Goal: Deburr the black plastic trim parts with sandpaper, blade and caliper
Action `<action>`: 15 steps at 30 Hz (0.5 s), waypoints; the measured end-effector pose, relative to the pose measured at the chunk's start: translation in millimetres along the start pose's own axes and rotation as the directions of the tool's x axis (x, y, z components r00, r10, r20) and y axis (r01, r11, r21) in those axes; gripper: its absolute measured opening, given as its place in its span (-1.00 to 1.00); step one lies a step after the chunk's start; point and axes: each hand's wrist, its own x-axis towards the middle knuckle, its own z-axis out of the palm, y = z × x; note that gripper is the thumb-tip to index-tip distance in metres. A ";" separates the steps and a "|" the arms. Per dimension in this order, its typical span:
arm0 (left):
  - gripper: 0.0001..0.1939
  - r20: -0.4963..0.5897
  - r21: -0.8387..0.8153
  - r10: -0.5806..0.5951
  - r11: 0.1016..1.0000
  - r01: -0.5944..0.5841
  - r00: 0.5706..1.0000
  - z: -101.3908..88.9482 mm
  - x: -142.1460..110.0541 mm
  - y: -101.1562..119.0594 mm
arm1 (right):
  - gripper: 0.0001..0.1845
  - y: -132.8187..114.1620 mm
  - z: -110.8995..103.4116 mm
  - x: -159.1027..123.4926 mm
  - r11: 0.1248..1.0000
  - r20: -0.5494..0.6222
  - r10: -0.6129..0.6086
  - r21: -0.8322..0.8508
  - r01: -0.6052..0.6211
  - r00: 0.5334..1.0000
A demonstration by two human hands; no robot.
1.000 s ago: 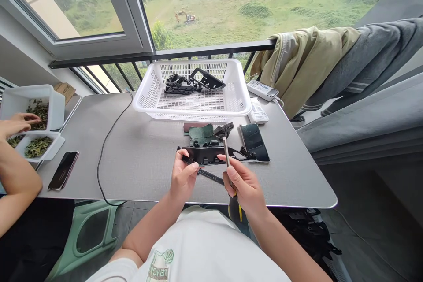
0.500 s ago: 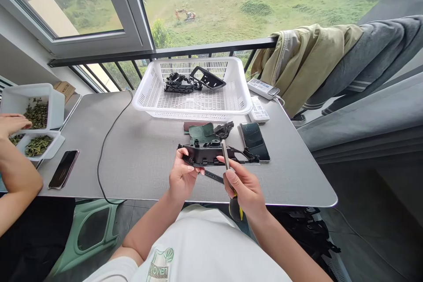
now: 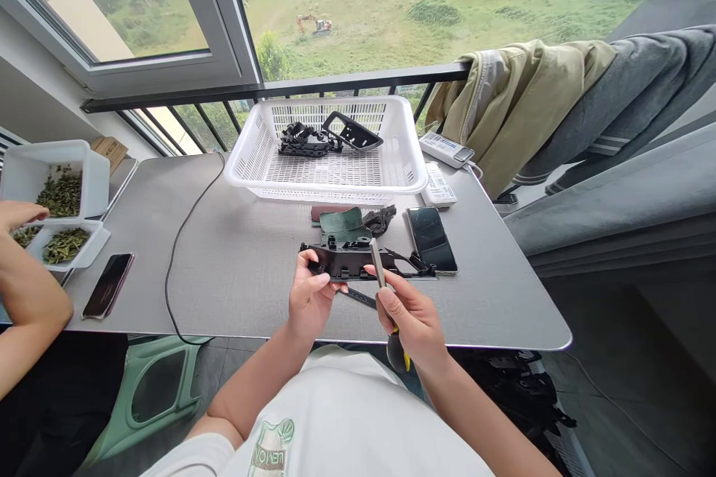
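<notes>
My left hand (image 3: 311, 292) is closed on the left end of a long black plastic trim part (image 3: 347, 264), thumb in front and fingers behind. In my right hand (image 3: 411, 317) is a chisel (image 3: 377, 262) with a flat metal blade and a black and yellow handle. Its blade points up and away from me, across the front of the trim part; whether it touches is unclear. A fingertip of the right hand lies against the part. Below it a thin black strip (image 3: 361, 298) shows, partly hidden by my hands. Just behind lie green sheet scraps (image 3: 342, 222) and a crumpled black cloth (image 3: 379, 220).
A white plastic basket (image 3: 246, 164) holding black plastic parts stands at the back. A phone (image 3: 432, 238) lies to the right, another phone (image 3: 108, 285) to the left. A black cable (image 3: 174, 246) crosses the table. At far left, a person's hand (image 3: 19, 215) is by tubs of dried leaves.
The chisel and my right hand have shifted slightly left along the trim part. My left hand keeps its hold and has hardly moved.
</notes>
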 end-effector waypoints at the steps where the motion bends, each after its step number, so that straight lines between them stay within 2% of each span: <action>1: -0.58 -0.010 0.020 0.003 1.000 -0.003 1.000 0.2 -0.5 -0.7 | -0.45 0.0 0.2 0.2 1.000 0.003 0.002 -0.003 -0.002 1.000; 5: -0.53 -0.064 0.096 0.012 0.995 -0.006 0.998 1.1 -1.1 -3.9 | -0.45 -0.2 0.4 0.6 1.000 0.018 0.015 -0.012 -0.015 1.000; 9: -0.56 -0.044 0.096 0.025 0.995 -0.021 0.999 -0.3 -1.2 -5.1 | -0.45 0.0 -2.5 3.3 0.999 0.052 0.040 -0.008 -0.039 0.998; 15: -0.63 -0.063 0.137 0.191 0.974 -0.181 0.979 -2.6 -3.8 -6.4 | -0.45 -2.6 -11.7 7.9 0.997 0.187 0.068 0.029 -0.075 0.980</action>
